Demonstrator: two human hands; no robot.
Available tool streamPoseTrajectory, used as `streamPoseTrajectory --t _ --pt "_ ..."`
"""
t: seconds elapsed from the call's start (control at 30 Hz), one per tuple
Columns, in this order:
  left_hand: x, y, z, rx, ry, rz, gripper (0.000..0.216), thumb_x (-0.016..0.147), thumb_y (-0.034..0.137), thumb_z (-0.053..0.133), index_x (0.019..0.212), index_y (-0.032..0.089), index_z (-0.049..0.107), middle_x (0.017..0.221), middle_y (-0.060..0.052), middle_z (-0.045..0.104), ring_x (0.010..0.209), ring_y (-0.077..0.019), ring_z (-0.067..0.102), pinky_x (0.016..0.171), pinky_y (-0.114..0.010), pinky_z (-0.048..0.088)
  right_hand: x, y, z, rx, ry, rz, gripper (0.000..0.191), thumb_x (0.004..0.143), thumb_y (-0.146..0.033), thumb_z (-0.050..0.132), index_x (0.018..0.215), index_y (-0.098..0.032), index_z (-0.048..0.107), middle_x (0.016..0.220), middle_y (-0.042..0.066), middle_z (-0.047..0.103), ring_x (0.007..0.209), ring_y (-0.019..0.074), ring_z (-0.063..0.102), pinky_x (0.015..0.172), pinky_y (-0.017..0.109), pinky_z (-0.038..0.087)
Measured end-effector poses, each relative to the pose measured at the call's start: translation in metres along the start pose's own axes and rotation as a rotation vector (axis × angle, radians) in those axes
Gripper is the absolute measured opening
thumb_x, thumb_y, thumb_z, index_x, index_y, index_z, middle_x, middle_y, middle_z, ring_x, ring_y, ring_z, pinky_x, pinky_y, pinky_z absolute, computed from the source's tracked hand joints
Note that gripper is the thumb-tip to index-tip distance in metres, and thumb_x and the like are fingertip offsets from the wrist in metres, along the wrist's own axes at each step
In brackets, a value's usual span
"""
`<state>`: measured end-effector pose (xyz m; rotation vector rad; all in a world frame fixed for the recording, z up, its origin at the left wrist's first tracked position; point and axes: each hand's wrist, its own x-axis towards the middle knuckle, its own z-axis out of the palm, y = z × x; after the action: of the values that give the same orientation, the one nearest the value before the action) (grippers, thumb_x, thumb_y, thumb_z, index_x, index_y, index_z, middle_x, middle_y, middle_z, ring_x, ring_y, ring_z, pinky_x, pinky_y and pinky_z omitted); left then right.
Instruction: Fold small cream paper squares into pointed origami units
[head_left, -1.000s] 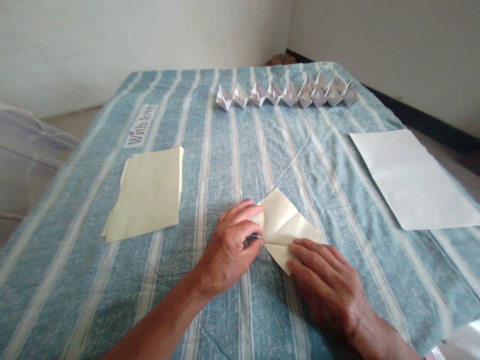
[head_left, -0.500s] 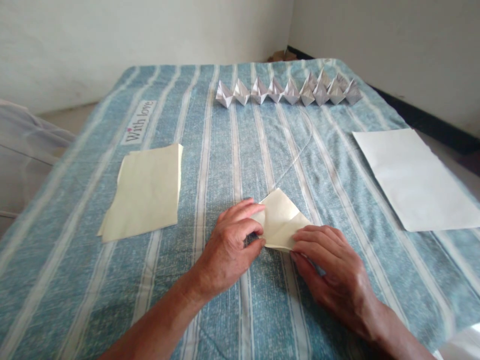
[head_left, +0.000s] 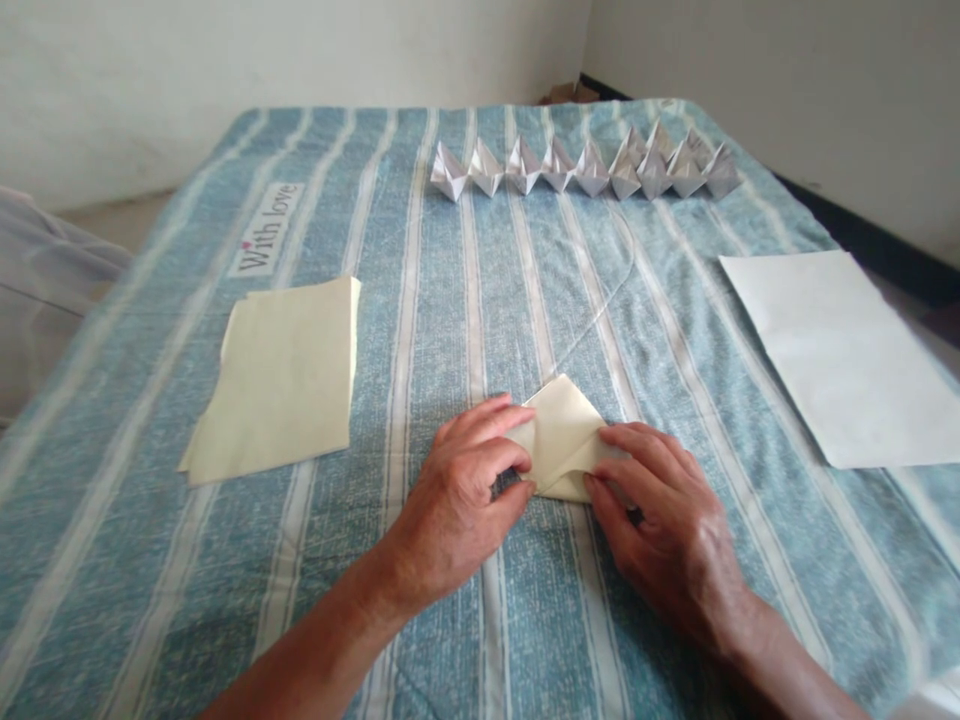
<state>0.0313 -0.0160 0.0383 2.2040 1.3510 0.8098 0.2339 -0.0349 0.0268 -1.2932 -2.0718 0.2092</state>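
A small folded sheet of pale yellow paper (head_left: 564,432) lies on the striped cloth between my two hands, one corner pointing away from me. My left hand (head_left: 480,475) grips its left side, thumb at the near edge and fingers on top. On the right side, my right hand (head_left: 656,495) pinches the paper, its thumb and fingers at the near right edge. The lower flap bulges up slightly by the right thumb. Parts of the paper's left and right corners are hidden under the fingers.
A stack of yellow paper (head_left: 281,380) lies to the left, below a "With love" label (head_left: 266,230). White paper (head_left: 840,355) rests at the right. Several folded grey paper shapes (head_left: 559,165) stand in a row at the back of the cloth-covered table (head_left: 420,330).
My right hand has shifted slightly up along the paper's right side, and the near flap now bulges. The left hand stays in about the same place. The view has tilted a little.
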Motion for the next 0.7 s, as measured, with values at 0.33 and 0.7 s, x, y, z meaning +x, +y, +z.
streamPoseTrajectory --t 0.33,0.7 --pt "0.003 0.003 -0.002 0.0 -0.041 -0.022 0.016 0.074 0.003 0.069 0.078 0.018 0.065 0.125 -0.01 0.067 0.129 -0.0298 0.05 0.106 -0.054 0.042 0.006 -0.006 -0.016 0.249 -0.074 -0.173 0.016 0.084 -0.001 0.058 0.089 -0.015 0.063 0.096 0.007 0.069 0.095 0.0204 0.063 0.085 0.041 0.051" --pt "0.001 0.006 -0.005 0.05 -0.102 0.04 0.025 0.08 0.0 0.061 0.084 0.022 0.073 0.131 -0.006 0.062 0.133 -0.0318 0.044 0.106 -0.058 0.038 0.007 -0.004 -0.012 0.277 -0.037 -0.105 0.014 0.086 -0.005 0.058 0.089 -0.017 0.063 0.089 0.006 0.071 0.089 0.0195 0.066 0.082 0.04 0.054"
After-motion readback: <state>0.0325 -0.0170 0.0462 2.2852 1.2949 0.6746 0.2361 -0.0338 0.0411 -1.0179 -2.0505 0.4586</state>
